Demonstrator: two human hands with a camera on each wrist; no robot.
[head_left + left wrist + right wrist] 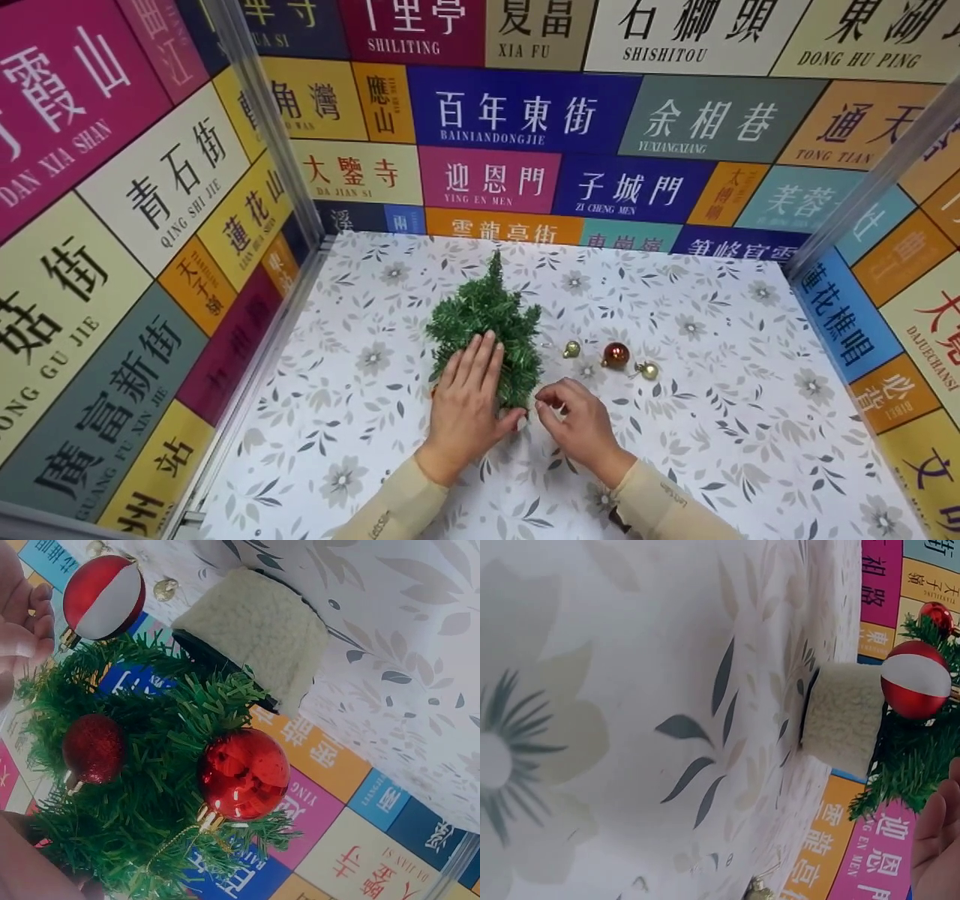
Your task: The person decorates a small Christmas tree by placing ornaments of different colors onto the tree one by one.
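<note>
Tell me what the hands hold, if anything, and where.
The left hand lies straight-fingered on the tree's branches, no grip visible; whether the right hand pinches anything cannot be told.

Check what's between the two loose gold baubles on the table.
One red bauble, between the left gold bauble and the right gold bauble, to the right of the green tree. Head view shows it.

White floral tabletop (712,450) under a green tree (480,304), two gold baubles (649,371), one red bauble (616,355)
</note>
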